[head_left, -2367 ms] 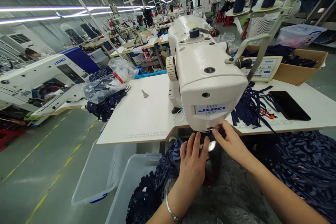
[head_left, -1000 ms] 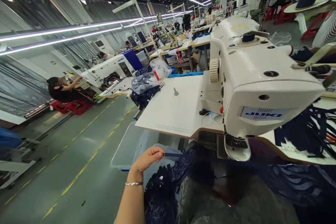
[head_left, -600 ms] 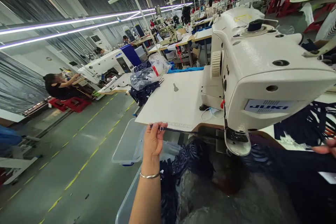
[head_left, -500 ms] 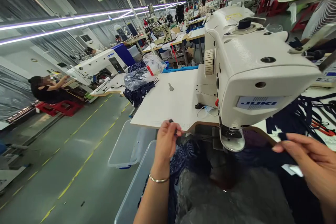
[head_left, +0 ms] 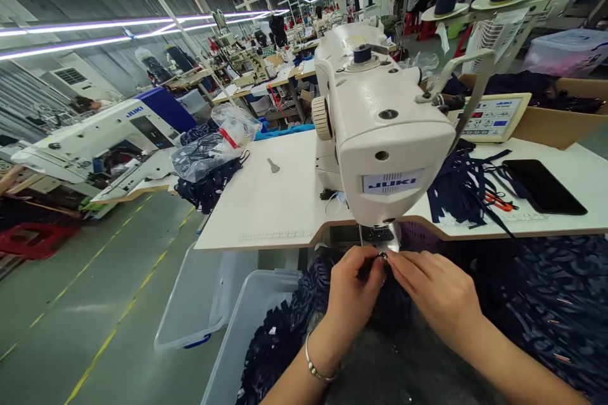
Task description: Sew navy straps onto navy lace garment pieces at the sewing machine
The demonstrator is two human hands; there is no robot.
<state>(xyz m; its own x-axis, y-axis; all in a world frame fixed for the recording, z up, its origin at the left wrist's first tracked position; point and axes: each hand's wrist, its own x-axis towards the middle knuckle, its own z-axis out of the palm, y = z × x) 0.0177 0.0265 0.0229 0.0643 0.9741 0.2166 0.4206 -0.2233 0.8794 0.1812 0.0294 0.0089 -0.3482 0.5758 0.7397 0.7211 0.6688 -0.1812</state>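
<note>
My left hand (head_left: pixel 352 288) and my right hand (head_left: pixel 437 288) meet fingertip to fingertip just in front of the needle area of a white sewing machine (head_left: pixel 394 145). Both are closed in a pinch. Between them shows a small shiny buckle (head_left: pixel 382 255), with the left fingers on one side of it. My right fingers pinch the navy strap that runs to it; most of the strap is hidden by the hands. Below, dark navy patterned straps (head_left: pixel 316 281) hang over the edge of a clear plastic bin (head_left: pixel 228 335).
On the machine's white tabletop (head_left: pixel 266 202) lies a flat grey metal piece (head_left: pixel 273 166). To the right are cut navy strips (head_left: pixel 456 190), orange-handled snips (head_left: pixel 501 202), a black phone (head_left: pixel 544 186) and a control panel (head_left: pixel 496 117). Bagged straps (head_left: pixel 204 149) sit at the left edge.
My hands were together at the machine, then spread apart with the strap stretched between them. Now they are back together in front of the needle area, and the view has swung back right.
</note>
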